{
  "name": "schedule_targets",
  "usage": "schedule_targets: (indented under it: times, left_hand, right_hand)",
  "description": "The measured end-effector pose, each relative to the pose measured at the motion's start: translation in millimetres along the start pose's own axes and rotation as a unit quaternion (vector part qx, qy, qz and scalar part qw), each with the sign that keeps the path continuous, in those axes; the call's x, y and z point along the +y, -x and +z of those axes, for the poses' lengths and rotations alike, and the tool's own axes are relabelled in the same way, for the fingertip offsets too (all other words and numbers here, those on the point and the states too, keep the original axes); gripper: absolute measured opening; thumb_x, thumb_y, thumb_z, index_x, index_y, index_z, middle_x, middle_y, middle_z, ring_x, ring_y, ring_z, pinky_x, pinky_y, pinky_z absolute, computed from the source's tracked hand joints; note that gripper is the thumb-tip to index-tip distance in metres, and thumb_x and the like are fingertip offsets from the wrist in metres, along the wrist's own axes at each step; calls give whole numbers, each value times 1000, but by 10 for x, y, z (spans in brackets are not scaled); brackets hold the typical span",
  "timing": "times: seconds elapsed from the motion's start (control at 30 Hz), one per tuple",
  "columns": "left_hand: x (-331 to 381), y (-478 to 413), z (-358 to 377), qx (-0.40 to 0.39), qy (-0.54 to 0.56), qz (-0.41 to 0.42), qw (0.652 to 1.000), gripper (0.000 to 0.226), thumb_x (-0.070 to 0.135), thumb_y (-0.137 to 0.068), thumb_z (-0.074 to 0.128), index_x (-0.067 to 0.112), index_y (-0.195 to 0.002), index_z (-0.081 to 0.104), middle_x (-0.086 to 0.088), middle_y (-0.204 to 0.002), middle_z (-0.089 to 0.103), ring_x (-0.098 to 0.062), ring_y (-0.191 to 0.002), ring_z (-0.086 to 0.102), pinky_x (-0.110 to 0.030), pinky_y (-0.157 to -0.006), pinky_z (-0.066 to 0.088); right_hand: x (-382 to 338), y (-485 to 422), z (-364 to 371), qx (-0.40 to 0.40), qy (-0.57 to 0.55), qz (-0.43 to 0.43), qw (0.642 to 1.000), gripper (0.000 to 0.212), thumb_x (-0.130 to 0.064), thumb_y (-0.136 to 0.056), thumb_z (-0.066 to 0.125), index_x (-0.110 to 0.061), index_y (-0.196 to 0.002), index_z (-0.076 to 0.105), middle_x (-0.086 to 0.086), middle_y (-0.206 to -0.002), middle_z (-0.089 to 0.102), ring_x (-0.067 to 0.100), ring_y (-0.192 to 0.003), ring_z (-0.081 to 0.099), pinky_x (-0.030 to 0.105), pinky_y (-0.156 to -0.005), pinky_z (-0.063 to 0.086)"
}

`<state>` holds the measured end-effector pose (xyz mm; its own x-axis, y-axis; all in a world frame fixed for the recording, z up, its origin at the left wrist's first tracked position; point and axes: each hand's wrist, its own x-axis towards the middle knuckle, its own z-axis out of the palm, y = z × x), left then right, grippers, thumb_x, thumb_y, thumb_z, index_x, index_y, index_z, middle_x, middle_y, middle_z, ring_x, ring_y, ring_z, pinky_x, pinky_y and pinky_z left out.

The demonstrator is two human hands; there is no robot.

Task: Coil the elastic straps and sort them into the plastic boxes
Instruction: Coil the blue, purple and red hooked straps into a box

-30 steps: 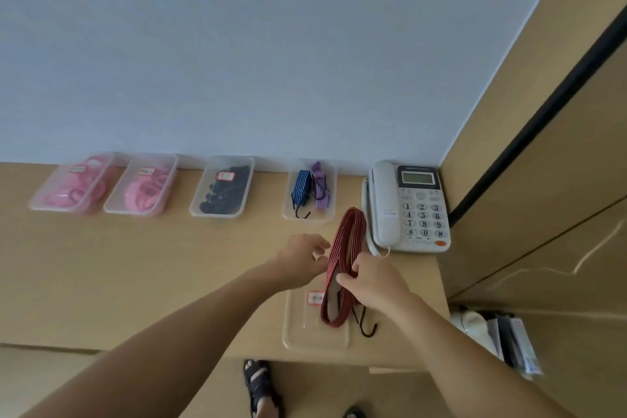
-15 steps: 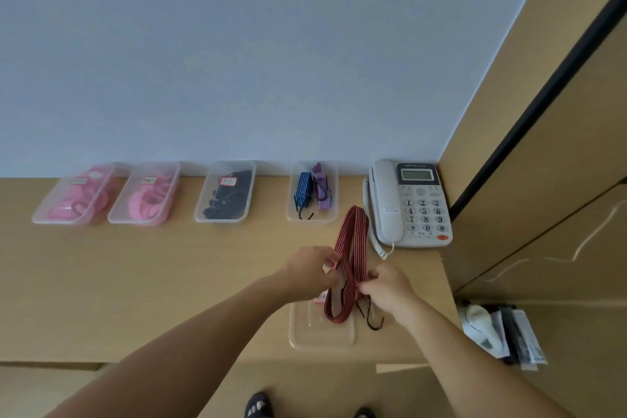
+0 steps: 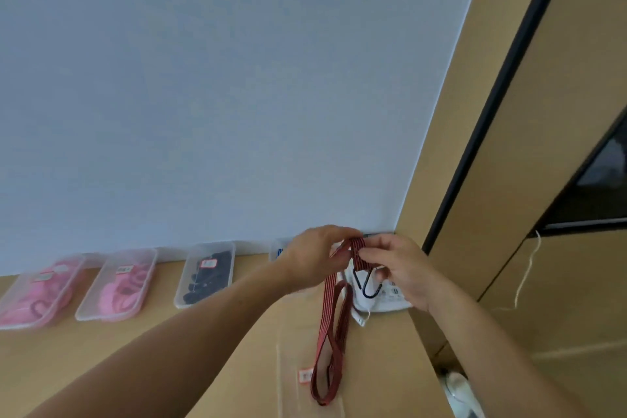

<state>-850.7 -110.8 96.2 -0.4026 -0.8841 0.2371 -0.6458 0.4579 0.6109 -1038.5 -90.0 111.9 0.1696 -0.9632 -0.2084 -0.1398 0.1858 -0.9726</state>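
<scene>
In the head view, the left hand [image 3: 315, 256] and right hand [image 3: 398, 268] both pinch the top of the red striped strap [image 3: 330, 332], held up at the right before the telephone [image 3: 390, 299]. Its 2 loops hang over the near clear box [image 3: 291, 397], and 3 filled boxes [image 3: 185, 282] line the far wall at left.

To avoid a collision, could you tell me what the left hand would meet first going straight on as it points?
Probably the right hand, facing the left hand across the red strap both pinch; depth is unclear.
</scene>
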Motion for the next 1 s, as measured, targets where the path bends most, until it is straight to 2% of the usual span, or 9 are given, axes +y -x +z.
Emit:
schedule_targets:
  times: [0.07, 0.2, 0.33, 0.5, 0.6, 0.7, 0.83, 0.9, 1.0]
  left_hand:
    - [150, -106, -197, 18, 50, -17, 998, 25, 26, -95, 62, 28, -118, 69, 12, -109, 73, -1, -100, 66, -20, -91, 49]
    - [438, -271, -509, 84, 128, -25, 988, 17, 15, -94, 58, 21, -102, 72, 9, -85, 74, 4, -68, 63, -17, -69, 50]
    - [637, -291, -680, 63, 208, -34, 976, 30, 2, -93, 52, 20, -113, 64, 0, -75, 70, -4, -59, 62, -27, -65, 53]
    - [752, -166, -708, -11, 270, -35, 962, 33, -3, -93, 45, 13, -109, 68, -6, -87, 71, -15, -78, 66, -32, -72, 54]
    - [775, -111, -778, -50, 345, -38, 937, 35, 3, -86, 40, 5, -108, 68, -11, -97, 71, -21, -89, 68, -34, -76, 56]
    - [759, -52, -844, -77, 347, -34, 934, 37, 13, -80, 49, 4, -111, 66, -12, -101, 73, -22, -93, 68, -35, -78, 54]
    - [732, -22, -859, -70, 309, -32, 948, 28, 14, -90, 66, 3, -115, 60, -10, -101, 76, -24, -95, 70, -37, -81, 54]
    - [748, -20, -862, -56, 315, -36, 947, 26, 11, -93, 66, -2, -114, 59, -14, -100, 76, -32, -98, 71, -37, -79, 56]
    - [800, -38, -878, -34, 386, -39, 921, 21, 5, -96, 60, -6, -114, 58, -22, -102, 74, -36, -95, 72, -33, -73, 58]
  right_hand:
    - [-220, 83, -13, 10, -11, -40, 999, 11, -3, -87, 69, -6, -96, 72, 6, -82, 74, 5, -58, 59, 22, -53, 41]
    - [-486, 226, -49, 17, 29, -103, 994, 10, -13, -86, 73, -17, -94, 75, 1, -83, 76, 7, -68, 65, 19, -60, 46]
    - [-680, 279, -63, 35, 47, -156, 986, 6, -16, -83, 77, -20, -79, 77, -7, -69, 72, 0, -58, 59, 13, -56, 45]
    - [-860, 234, -49, 81, 51, -200, 975, 8, -15, -76, 82, -17, -71, 76, 3, -66, 71, 11, -55, 56, 20, -52, 46]
    - [-871, 177, -29, 123, 86, -218, 964, 18, -23, -70, 86, -15, -67, 70, 0, -63, 71, 8, -54, 60, 17, -52, 46]
    - [-879, 119, -61, 162, 141, -231, 949, 30, -34, -66, 89, -17, -62, 64, -9, -57, 65, 2, -51, 54, 13, -49, 39]
    - [-884, 76, -75, 131, 151, -262, 944, 36, -32, -63, 90, -16, -67, 58, -17, -53, 51, 1, -50, 43, 12, -48, 36]
    - [-878, 80, -59, 112, 136, -261, 949, 33, -32, -67, 89, -16, -71, 60, -18, -55, 54, -2, -52, 47, 10, -50, 38]
    - [-833, 115, -46, 90, 35, -223, 970, 47, -55, -73, 74, -10, -85, 66, -9, -70, 69, 6, -66, 63, 19, -60, 48]
